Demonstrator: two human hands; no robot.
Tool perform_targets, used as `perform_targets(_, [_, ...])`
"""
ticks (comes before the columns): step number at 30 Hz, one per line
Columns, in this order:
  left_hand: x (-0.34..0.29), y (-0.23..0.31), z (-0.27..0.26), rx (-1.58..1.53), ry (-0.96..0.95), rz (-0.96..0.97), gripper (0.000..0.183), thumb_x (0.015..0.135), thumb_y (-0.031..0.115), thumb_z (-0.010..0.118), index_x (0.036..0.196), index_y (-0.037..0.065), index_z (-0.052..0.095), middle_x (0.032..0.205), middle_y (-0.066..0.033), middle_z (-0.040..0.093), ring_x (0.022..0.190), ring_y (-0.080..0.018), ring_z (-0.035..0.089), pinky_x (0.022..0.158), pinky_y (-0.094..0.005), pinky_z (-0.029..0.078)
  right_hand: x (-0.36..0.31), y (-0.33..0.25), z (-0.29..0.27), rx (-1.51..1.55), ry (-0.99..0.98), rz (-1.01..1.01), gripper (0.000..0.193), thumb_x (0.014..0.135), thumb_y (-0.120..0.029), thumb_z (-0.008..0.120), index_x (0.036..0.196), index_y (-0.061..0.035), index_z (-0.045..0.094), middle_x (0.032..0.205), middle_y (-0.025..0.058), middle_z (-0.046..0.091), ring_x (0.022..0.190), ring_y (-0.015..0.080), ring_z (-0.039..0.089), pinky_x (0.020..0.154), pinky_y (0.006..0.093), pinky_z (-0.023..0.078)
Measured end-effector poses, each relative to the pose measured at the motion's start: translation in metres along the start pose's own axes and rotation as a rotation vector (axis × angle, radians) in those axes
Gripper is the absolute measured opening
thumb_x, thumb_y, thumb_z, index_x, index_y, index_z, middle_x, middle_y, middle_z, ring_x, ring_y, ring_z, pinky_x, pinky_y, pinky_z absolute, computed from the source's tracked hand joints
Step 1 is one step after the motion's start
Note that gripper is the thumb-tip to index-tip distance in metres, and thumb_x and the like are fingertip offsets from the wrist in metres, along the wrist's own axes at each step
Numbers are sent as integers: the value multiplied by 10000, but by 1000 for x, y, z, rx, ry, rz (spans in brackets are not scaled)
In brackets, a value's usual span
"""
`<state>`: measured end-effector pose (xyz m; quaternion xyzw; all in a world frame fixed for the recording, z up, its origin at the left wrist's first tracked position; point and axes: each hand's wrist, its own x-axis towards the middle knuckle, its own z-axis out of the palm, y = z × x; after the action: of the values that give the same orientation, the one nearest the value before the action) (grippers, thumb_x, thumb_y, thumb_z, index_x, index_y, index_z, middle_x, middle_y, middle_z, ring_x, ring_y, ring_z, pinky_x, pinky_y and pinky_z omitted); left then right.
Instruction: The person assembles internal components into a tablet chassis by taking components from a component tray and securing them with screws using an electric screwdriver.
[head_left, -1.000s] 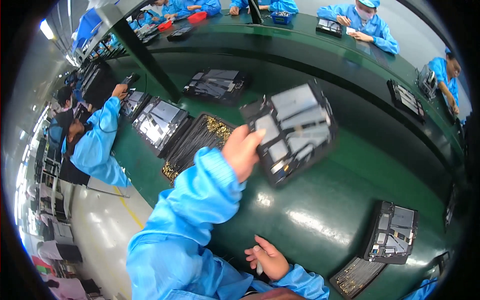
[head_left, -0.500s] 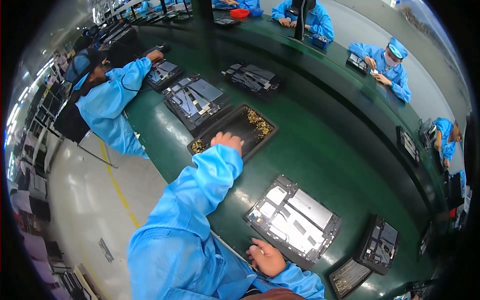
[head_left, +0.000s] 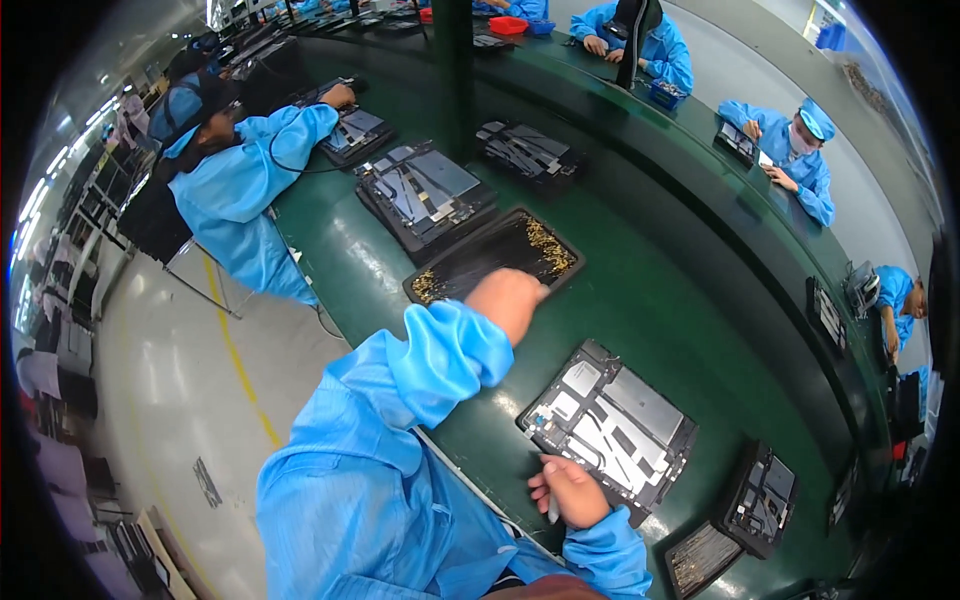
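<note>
**One Reach, One Hold: Apparent Part Pickup**

Your left hand [head_left: 508, 300] is over the near edge of the dark tray [head_left: 570, 270] of gold-coloured parts [head_left: 550, 252], fingers bent; whether they grip anything cannot be told. Your right hand [head_left: 574, 492] curls around a slim pale tool [head_left: 553, 511], at the near edge of the open flat device [head_left: 628, 410] on the green bench [head_left: 655, 310]. Step in hand, by judgement: picking one part. Next move likely calls for a fine pinch, then a clear path rightward.
</note>
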<state>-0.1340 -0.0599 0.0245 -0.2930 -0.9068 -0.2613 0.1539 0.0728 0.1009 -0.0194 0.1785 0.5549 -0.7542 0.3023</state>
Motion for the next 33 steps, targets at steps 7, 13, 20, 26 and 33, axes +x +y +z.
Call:
perform_targets(7, [-75, 58, -23, -102, -238, 591, 176, 656, 133, 499, 816, 59, 503, 815, -62, 520, 730, -193, 513, 599, -299, 404, -28, -42, 23, -122, 435, -360, 343, 817, -209, 442, 1070, 21, 413, 822, 97, 550, 618, 107, 489, 542, 219, 418])
perform_targets(13, [-101, 58, -13, -191, -317, 608, 164, 665, 152, 511, 799, 59, 494, 791, -53, 508, 708, -188, 505, 569, -282, 396, -35, -8, 1, -357, 327, -190, 248, 803, -239, 472, 840, -7, 552, 720, 50, 565, 632, 87, 489, 592, 222, 409])
perform_targets(20, [-115, 57, -9, -216, -360, 507, 171, 631, 146, 588, 762, 55, 529, 706, -48, 530, 640, -195, 518, 554, -282, 409, -44, -1, 1, -145, 267, -22, 289, 790, -304, 485, 807, -21, 537, 689, 25, 537, 561, 76, 456, 502, 217, 397])
perform_targets(26, [-120, 74, 8, -363, -443, 427, 201, 598, 108, 630, 773, 51, 550, 698, -54, 549, 594, -202, 523, 536, -289, 413, -38, -2, 0, 76, 177, 91, 264, 771, -285, 526, 788, -21, 525, 716, 31, 537, 590, 78, 454, 504, 197, 398])
perform_targets(33, [-118, 85, 19, -350, -284, 400, 216, 565, 55, 627, 771, 62, 562, 692, -51, 525, 627, -230, 511, 572, -310, 419, -32, -5, -5, 192, 237, -5, 295, 769, -299, 524, 829, -12, 493, 694, 54, 519, 512, 85, 446, 448, 198, 378])
